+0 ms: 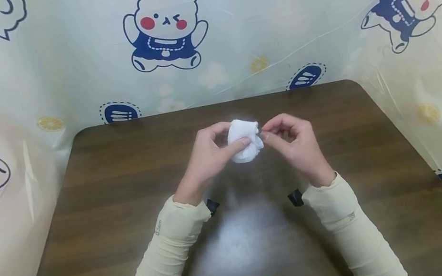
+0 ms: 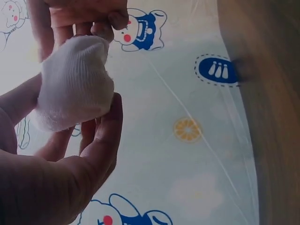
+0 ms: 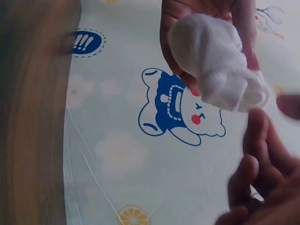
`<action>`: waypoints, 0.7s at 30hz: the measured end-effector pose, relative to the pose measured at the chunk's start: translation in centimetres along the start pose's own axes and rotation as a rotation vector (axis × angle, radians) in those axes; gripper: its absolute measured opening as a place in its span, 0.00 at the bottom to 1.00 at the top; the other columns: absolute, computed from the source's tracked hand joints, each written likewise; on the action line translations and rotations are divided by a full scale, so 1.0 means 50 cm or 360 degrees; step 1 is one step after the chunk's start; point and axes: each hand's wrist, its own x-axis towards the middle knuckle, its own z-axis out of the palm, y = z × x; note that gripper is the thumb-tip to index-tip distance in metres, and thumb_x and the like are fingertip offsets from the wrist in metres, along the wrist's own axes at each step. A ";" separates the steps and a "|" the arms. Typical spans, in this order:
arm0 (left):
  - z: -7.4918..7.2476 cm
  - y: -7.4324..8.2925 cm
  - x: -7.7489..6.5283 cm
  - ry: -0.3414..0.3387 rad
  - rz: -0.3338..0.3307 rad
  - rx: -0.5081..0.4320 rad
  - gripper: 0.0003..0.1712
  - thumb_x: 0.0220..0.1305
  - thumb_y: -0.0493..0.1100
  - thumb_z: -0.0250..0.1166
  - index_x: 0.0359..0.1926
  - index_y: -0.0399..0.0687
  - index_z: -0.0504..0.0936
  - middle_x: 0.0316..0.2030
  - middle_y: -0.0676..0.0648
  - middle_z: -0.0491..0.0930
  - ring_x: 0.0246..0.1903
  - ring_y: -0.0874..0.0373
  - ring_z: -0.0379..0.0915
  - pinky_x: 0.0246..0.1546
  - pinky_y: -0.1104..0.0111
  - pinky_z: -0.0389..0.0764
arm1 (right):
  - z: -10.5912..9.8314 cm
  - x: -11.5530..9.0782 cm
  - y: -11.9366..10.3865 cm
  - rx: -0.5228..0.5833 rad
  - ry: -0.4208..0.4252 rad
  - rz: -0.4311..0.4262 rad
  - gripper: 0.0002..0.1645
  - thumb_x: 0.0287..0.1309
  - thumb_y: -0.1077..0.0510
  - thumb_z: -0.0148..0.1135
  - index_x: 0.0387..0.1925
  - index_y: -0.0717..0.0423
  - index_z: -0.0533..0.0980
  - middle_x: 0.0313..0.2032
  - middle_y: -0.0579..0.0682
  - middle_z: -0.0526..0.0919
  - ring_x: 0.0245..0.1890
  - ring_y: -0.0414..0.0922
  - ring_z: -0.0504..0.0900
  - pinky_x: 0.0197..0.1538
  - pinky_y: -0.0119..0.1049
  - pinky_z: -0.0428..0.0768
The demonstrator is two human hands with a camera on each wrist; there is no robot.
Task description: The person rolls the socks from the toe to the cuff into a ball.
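Note:
A white ribbed-knit bundle that looks like a rolled-up sock point(image 1: 245, 141) is held up over the table. My left hand point(image 1: 215, 151) grips it, thumb on the near side and fingers around the far side. In the left wrist view the sock point(image 2: 77, 84) fills the space between the thumb and fingers of that hand point(image 2: 84, 159). My right hand point(image 1: 293, 141) is at the sock's right end. Seen from the right wrist, the folded end of the sock point(image 3: 234, 86) lies by the index fingertip, and the blurred thumb of the right hand point(image 3: 269, 159) stands apart from the cloth.
A dark brown wooden table point(image 1: 105, 200) with rounded corners lies under both hands. Around its back and sides hangs a pale sheet point(image 1: 245, 18) printed with cartoon bears, orange slices and blue ovals. Small black pieces point(image 1: 295, 198) stick out at the sleeve cuffs.

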 end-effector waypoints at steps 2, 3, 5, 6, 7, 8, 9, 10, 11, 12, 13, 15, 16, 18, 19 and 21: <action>0.001 -0.003 0.001 0.0007 -0.0011 -0.0053 0.19 0.60 0.40 0.75 0.51 0.40 0.84 0.45 0.45 0.83 0.41 0.50 0.82 0.41 0.59 0.84 | 0.003 -0.002 0.000 -0.0120 -0.0092 -0.0010 0.04 0.59 0.64 0.70 0.36 0.60 0.83 0.30 0.51 0.79 0.31 0.48 0.71 0.33 0.36 0.71; 0.001 -0.004 0.001 0.0002 -0.0017 -0.0075 0.19 0.60 0.40 0.74 0.52 0.40 0.84 0.46 0.45 0.83 0.42 0.50 0.82 0.41 0.58 0.84 | 0.004 -0.002 0.000 -0.0182 -0.0139 -0.0021 0.04 0.59 0.63 0.71 0.36 0.59 0.83 0.30 0.50 0.79 0.32 0.47 0.71 0.34 0.36 0.71; 0.002 -0.005 0.000 -0.0002 -0.0017 -0.0106 0.19 0.61 0.39 0.74 0.52 0.39 0.83 0.46 0.44 0.83 0.43 0.50 0.83 0.42 0.58 0.84 | 0.004 -0.001 -0.002 -0.0279 -0.0180 -0.0037 0.04 0.60 0.61 0.71 0.36 0.57 0.84 0.29 0.47 0.78 0.33 0.46 0.70 0.34 0.38 0.71; 0.002 -0.005 0.000 0.0001 -0.0016 -0.0109 0.20 0.61 0.39 0.74 0.53 0.39 0.83 0.47 0.44 0.83 0.44 0.50 0.84 0.43 0.58 0.84 | 0.003 -0.001 -0.003 -0.0298 -0.0174 -0.0053 0.03 0.61 0.62 0.70 0.36 0.58 0.83 0.29 0.47 0.78 0.33 0.46 0.70 0.34 0.39 0.70; 0.001 -0.005 0.000 0.0007 -0.0016 -0.0106 0.20 0.61 0.39 0.74 0.52 0.38 0.83 0.46 0.44 0.84 0.44 0.50 0.84 0.43 0.58 0.84 | 0.001 -0.001 -0.006 -0.0321 -0.0158 -0.0075 0.03 0.61 0.62 0.70 0.36 0.59 0.83 0.29 0.46 0.78 0.33 0.45 0.71 0.34 0.39 0.70; 0.001 -0.005 0.000 0.0014 -0.0014 -0.0093 0.20 0.60 0.39 0.74 0.52 0.39 0.83 0.46 0.44 0.84 0.43 0.50 0.84 0.43 0.58 0.84 | -0.002 -0.001 -0.009 -0.0347 -0.0139 -0.0101 0.03 0.62 0.63 0.69 0.36 0.59 0.83 0.30 0.45 0.79 0.33 0.45 0.71 0.35 0.40 0.70; 0.000 -0.005 0.000 0.0017 -0.0013 -0.0084 0.20 0.60 0.39 0.75 0.52 0.39 0.83 0.46 0.44 0.84 0.42 0.50 0.84 0.42 0.58 0.84 | -0.005 -0.001 -0.011 -0.0380 -0.0123 -0.0136 0.02 0.62 0.63 0.69 0.35 0.59 0.83 0.30 0.45 0.80 0.34 0.44 0.71 0.37 0.41 0.69; -0.001 -0.006 0.000 0.0022 -0.0010 -0.0073 0.19 0.59 0.38 0.75 0.51 0.39 0.83 0.45 0.44 0.84 0.41 0.50 0.84 0.42 0.58 0.84 | -0.008 -0.002 -0.013 -0.0415 -0.0105 -0.0172 0.01 0.61 0.64 0.69 0.35 0.59 0.83 0.30 0.44 0.80 0.34 0.44 0.71 0.39 0.42 0.68; -0.001 -0.006 0.000 0.0027 -0.0007 -0.0061 0.19 0.59 0.38 0.75 0.50 0.39 0.83 0.44 0.45 0.84 0.41 0.50 0.84 0.42 0.59 0.83 | -0.011 -0.002 -0.016 -0.0453 -0.0085 -0.0209 0.01 0.61 0.65 0.69 0.34 0.59 0.83 0.30 0.44 0.81 0.35 0.44 0.71 0.41 0.43 0.66; -0.002 -0.005 0.000 0.0031 -0.0007 -0.0056 0.19 0.58 0.38 0.76 0.49 0.39 0.83 0.44 0.45 0.84 0.40 0.50 0.84 0.42 0.59 0.83 | -0.012 -0.001 -0.018 -0.0495 -0.0070 -0.0244 0.02 0.60 0.65 0.70 0.34 0.59 0.82 0.30 0.44 0.81 0.35 0.44 0.71 0.42 0.44 0.64; -0.003 -0.005 0.000 0.0035 -0.0007 -0.0052 0.18 0.58 0.39 0.76 0.49 0.39 0.83 0.43 0.45 0.84 0.40 0.50 0.84 0.42 0.59 0.83 | -0.013 -0.001 -0.019 -0.0544 -0.0065 -0.0272 0.03 0.60 0.66 0.70 0.33 0.59 0.82 0.29 0.44 0.81 0.36 0.45 0.70 0.42 0.45 0.62; -0.004 -0.004 -0.001 0.0023 -0.0017 -0.0075 0.18 0.59 0.39 0.75 0.48 0.39 0.83 0.43 0.44 0.84 0.40 0.50 0.84 0.42 0.59 0.83 | -0.010 0.000 -0.017 -0.0618 -0.0091 -0.0294 0.04 0.59 0.67 0.69 0.34 0.59 0.81 0.30 0.46 0.80 0.35 0.45 0.69 0.43 0.45 0.60; -0.004 -0.002 -0.002 0.0013 -0.0028 -0.0091 0.18 0.60 0.39 0.75 0.49 0.39 0.83 0.44 0.44 0.84 0.41 0.50 0.84 0.42 0.59 0.83 | -0.007 0.000 -0.014 -0.0645 -0.0117 -0.0290 0.04 0.60 0.67 0.69 0.35 0.60 0.80 0.30 0.47 0.80 0.35 0.45 0.69 0.42 0.45 0.61; -0.006 0.003 -0.006 -0.0010 -0.0049 -0.0144 0.18 0.61 0.39 0.74 0.50 0.38 0.83 0.46 0.44 0.84 0.42 0.49 0.83 0.42 0.59 0.83 | 0.000 0.000 -0.011 -0.0672 -0.0166 -0.0272 0.03 0.61 0.67 0.67 0.36 0.61 0.79 0.30 0.49 0.79 0.34 0.46 0.69 0.41 0.44 0.65; -0.006 0.005 -0.008 -0.0021 -0.0058 -0.0171 0.18 0.61 0.38 0.73 0.51 0.38 0.83 0.47 0.43 0.83 0.43 0.48 0.83 0.43 0.59 0.83 | 0.003 0.000 -0.010 -0.0673 -0.0180 -0.0260 0.03 0.62 0.67 0.67 0.36 0.62 0.79 0.31 0.49 0.79 0.33 0.46 0.69 0.39 0.44 0.67; -0.009 0.008 -0.011 -0.0033 -0.0060 -0.0214 0.18 0.62 0.36 0.72 0.52 0.37 0.83 0.47 0.42 0.83 0.42 0.47 0.82 0.42 0.60 0.83 | 0.008 0.001 -0.009 -0.0640 -0.0193 -0.0239 0.03 0.64 0.66 0.66 0.37 0.62 0.78 0.33 0.50 0.78 0.33 0.46 0.71 0.36 0.42 0.71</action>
